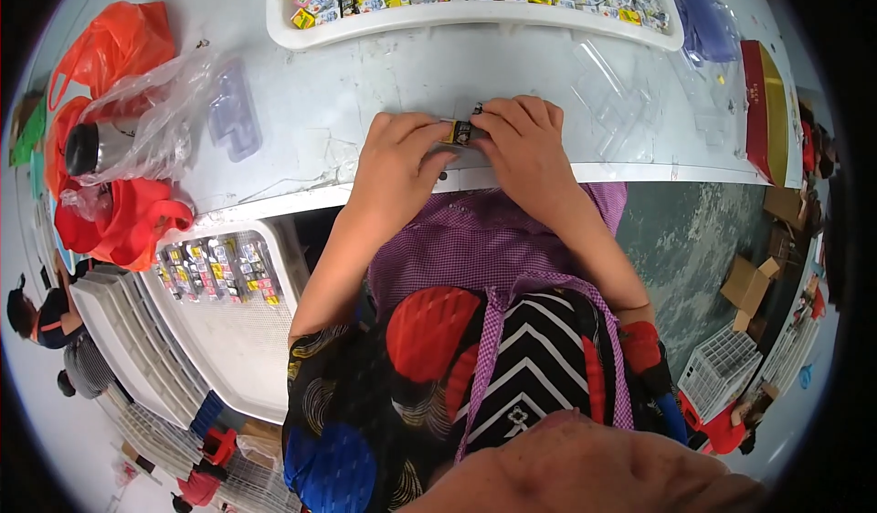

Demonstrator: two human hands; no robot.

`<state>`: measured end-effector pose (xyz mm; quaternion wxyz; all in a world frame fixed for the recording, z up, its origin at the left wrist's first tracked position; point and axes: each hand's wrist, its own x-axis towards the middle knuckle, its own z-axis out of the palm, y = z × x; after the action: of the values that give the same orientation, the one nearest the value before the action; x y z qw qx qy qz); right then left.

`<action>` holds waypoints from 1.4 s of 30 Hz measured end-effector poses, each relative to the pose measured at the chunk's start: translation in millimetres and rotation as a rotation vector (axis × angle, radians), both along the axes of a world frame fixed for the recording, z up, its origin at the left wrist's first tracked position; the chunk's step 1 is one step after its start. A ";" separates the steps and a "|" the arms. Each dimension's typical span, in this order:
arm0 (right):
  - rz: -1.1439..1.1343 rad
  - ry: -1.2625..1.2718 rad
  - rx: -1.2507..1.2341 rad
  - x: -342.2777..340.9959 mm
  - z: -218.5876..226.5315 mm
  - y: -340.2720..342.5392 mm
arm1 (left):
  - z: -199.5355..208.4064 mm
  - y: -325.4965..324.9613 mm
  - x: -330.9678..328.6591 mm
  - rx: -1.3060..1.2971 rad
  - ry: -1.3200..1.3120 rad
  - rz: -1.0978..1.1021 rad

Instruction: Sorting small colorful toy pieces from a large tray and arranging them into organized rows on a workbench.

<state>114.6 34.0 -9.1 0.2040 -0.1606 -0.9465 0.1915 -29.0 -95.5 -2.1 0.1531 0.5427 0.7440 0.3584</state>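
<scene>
Both my hands meet over the near edge of the white table [301, 170]. My left hand [395, 161] is closed, its fingers and thumb pinching the left end of a small see-through plastic pack [447, 133]. Inside or against that pack sits a tiny black and yellow box [461, 133], partly hidden by my fingers. My right hand [528, 148] grips the right end of the same pack with thumb and curled fingers. A dark bit [477, 108] shows by my right fingertips; whether it is another tiny box, I cannot tell.
A white tray [475, 17] heaped with tiny coloured boxes stands at the back. Plastic shells [236, 111] lie left, with more [612, 102] at right. Red bags [114, 47] and a steel flask [114, 148] are far left. Lower left, another white tray [228, 358] holds several filled packs [219, 266].
</scene>
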 end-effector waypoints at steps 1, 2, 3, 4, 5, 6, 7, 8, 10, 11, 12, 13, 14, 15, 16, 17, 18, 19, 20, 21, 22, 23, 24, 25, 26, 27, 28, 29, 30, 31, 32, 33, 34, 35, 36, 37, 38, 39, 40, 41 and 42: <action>0.000 -0.002 0.000 0.6 -0.3 0.8 | -1.9 0.0 0.9 0.000 -0.002 0.000; 0.010 0.027 -0.018 0.7 -0.6 2.0 | -4.0 0.0 1.9 0.031 0.017 0.003; 0.021 0.057 -0.036 0.4 -1.2 3.2 | -5.8 0.2 3.0 0.063 0.036 0.006; 0.020 0.055 -0.037 -0.7 -2.1 3.9 | -5.9 0.5 4.7 0.062 0.035 0.005; 0.022 0.080 -0.046 -2.8 -3.8 4.2 | -5.8 0.9 6.9 0.087 0.080 0.027; 0.025 0.104 -0.056 -4.2 -5.3 3.7 | -5.7 1.5 9.2 0.112 0.125 0.049; 0.025 0.105 -0.056 -5.6 -7.0 2.5 | -6.7 2.7 11.3 0.112 0.125 0.049; -0.018 0.116 -0.058 -6.8 -9.0 1.1 | -7.9 4.1 13.9 0.130 0.142 0.059; -0.061 0.127 -0.061 -8.0 -11.4 0.3 | -8.9 6.0 16.1 0.147 0.160 0.069; -0.078 0.126 -0.071 -8.2 -12.5 0.3 | -9.6 6.9 16.2 0.145 0.181 0.078; -0.097 0.125 -0.082 -8.5 -13.5 0.4 | -10.0 7.2 16.3 0.143 0.202 0.086; -0.097 0.125 -0.082 -8.6 -14.8 1.3 | -10.2 7.4 17.2 0.143 0.202 0.086; -0.083 0.130 -0.092 -8.8 -16.2 2.4 | -10.3 7.2 18.2 0.138 0.220 0.092; -0.069 0.134 -0.101 -8.4 -17.1 2.8 | -10.6 7.1 19.1 0.134 0.237 0.097; -0.068 0.135 -0.102 -8.4 -16.5 3.1 | -10.8 6.9 19.2 0.133 0.238 0.098; -0.065 0.140 -0.116 -8.2 -15.8 3.4 | -11.8 6.5 19.4 0.134 0.258 0.103; -0.063 0.146 -0.132 -7.8 -15.4 3.5 | -12.5 6.0 19.8 0.135 0.279 0.108; -0.063 0.146 -0.132 -7.8 -15.6 3.9 | -12.6 5.8 20.2 0.135 0.279 0.107; -0.066 0.142 -0.134 -7.6 -16.0 4.1 | -12.6 5.1 21.1 0.134 0.281 0.099; -0.068 0.137 -0.138 -7.4 -16.7 4.3 | -12.8 4.9 21.8 0.131 0.282 0.090; -0.069 0.136 -0.140 -7.2 -17.5 4.7 | -11.5 6.6 23.1 0.129 0.281 0.089; -0.067 0.127 -0.140 -7.3 -18.7 5.4 | -9.2 9.4 25.1 0.120 0.289 0.095; -0.065 0.117 -0.142 -7.4 -20.1 5.8 | -8.4 11.0 26.6 0.110 0.296 0.100; -0.066 0.120 -0.139 -7.0 -19.7 6.0 | -8.5 11.8 27.4 0.114 0.299 0.099; -0.064 0.118 -0.137 -6.6 -19.2 6.1 | -9.3 12.7 27.7 0.117 0.292 0.112; -0.062 0.116 -0.134 -6.2 -18.5 6.2 | -9.5 13.5 28.1 0.119 0.285 0.124; -0.062 0.116 -0.136 -6.7 -18.4 6.9 | -9.9 15.2 27.7 0.118 0.285 0.124; -0.063 0.115 -0.137 -7.1 -17.8 7.5 | -9.9 16.7 27.3 0.116 0.284 0.127; -0.065 0.115 -0.137 -7.7 -17.0 8.3 | -9.3 18.1 27.0 0.116 0.284 0.131; -0.065 0.115 -0.141 -7.4 -18.2 8.4 | -8.0 18.7 27.5 0.112 0.284 0.130; -0.057 0.114 -0.146 -7.1 -19.1 9.1 | -4.0 20.1 27.7 0.065 0.284 0.127; -0.050 0.113 -0.151 -7.1 -19.9 9.4 | -0.7 21.2 27.4 0.019 0.285 0.123; -0.052 0.113 -0.152 -6.5 -20.3 9.2 | 1.0 22.1 27.2 0.019 0.284 0.121; -0.052 0.115 -0.150 -6.1 -20.5 9.0 | 2.4 23.2 26.5 -0.013 0.276 0.114; -0.053 0.118 -0.148 -5.8 -20.4 8.9 | 3.0 23.8 26.1 -0.044 0.268 0.106; -0.054 0.118 -0.149 -5.9 -20.4 8.4 | 3.0 23.5 25.8 -0.045 0.268 0.105; -0.051 0.116 -0.161 -6.0 -20.3 8.0 | 2.8 23.3 25.5 -0.060 0.267 0.117; -0.049 0.113 -0.173 -6.0 -20.3 8.0 | 2.6 23.5 25.4 -0.075 0.266 0.129; -0.051 0.114 -0.176 -6.0 -20.3 7.8 | 2.4 23.2 25.9 -0.078 0.267 0.127; -0.043 0.136 -0.175 -6.4 -20.6 8.3 | 2.0 23.2 26.2 -0.035 0.269 0.132; -0.036 0.159 -0.175 -6.5 -20.5 8.5 | 1.9 23.2 26.5 0.008 0.271 0.137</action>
<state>108.1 42.5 -29.6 0.2672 -0.1789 -0.9040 0.2817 -2.6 -72.4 -0.2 0.0243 0.5347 0.7918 0.2944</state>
